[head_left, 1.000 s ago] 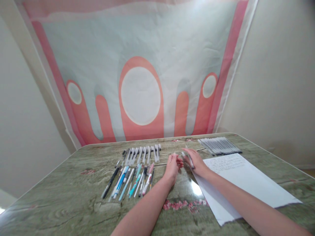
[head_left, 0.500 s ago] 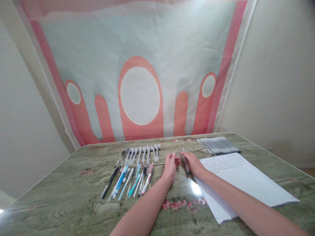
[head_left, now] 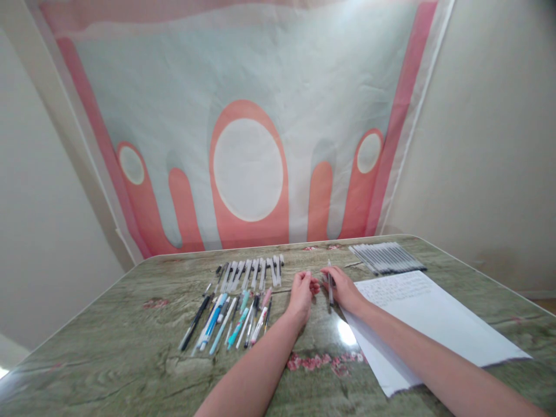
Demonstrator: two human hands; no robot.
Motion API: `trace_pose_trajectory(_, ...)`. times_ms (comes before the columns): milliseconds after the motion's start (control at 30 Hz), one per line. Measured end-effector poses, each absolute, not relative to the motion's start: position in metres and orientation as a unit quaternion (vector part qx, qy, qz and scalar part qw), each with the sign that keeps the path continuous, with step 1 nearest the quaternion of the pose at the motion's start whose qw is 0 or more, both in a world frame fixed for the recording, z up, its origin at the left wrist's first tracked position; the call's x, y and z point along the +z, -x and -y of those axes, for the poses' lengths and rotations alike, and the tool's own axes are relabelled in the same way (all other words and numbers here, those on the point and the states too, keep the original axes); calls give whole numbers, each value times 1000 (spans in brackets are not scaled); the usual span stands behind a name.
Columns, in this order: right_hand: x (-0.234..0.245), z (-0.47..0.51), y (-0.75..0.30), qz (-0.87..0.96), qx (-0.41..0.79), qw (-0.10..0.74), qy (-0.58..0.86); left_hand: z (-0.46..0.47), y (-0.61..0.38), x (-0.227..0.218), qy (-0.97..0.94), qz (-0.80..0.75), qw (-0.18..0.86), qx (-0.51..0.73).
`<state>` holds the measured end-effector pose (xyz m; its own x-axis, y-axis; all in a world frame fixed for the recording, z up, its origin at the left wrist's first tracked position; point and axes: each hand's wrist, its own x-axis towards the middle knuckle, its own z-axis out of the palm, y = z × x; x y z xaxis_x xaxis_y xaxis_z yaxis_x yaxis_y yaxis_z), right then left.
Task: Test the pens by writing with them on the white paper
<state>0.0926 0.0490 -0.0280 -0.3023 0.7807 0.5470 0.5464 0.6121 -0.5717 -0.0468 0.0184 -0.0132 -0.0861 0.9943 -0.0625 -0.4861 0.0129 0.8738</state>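
My right hand (head_left: 343, 288) is closed around a slim clear pen (head_left: 330, 289) with a dark lower part, held nearly upright above the table just left of the paper. Beside it on the left, my left hand (head_left: 303, 292) has its fingers curled and the thumb pressed against them; whatever is between them is too small to make out. A small gap separates the two hands. The sheet of white paper (head_left: 438, 324), with rows of handwriting near its top, lies under my right forearm.
Assorted coloured pens (head_left: 230, 321) lie left of my left arm. Behind them sits a row of pale caps and pen parts (head_left: 249, 273). Clear refills or pen tubes (head_left: 388, 258) lie side by side at the far right. The wood-patterned table (head_left: 108, 347) meets a pink-and-grey wall hanging (head_left: 247, 52).
The pen in my right hand has tilted slightly more upright. My left hand has barely moved, and the things on the table lie as before.
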Motion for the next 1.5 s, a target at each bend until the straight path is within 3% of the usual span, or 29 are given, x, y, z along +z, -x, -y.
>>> trace_pose_trajectory(367, -6, -35, -88, 790, 138, 463, 379, -23, 46, -20, -348, -411, 548, 640)
trace_pose_trajectory(767, 0, -25, -81, 817, 110, 475, 308, -19, 49, -15, -381, -356, 600, 607)
trace_pose_trajectory(1067, 13, -12, -88, 849, 85, 442, 278, -23, 57, -10, -229, -324, 632, 666)
trace_pose_trajectory(1500, 10, -15, -82, 854, 36, 436, 281, -19, 55, -6, -246, -312, 650, 648)
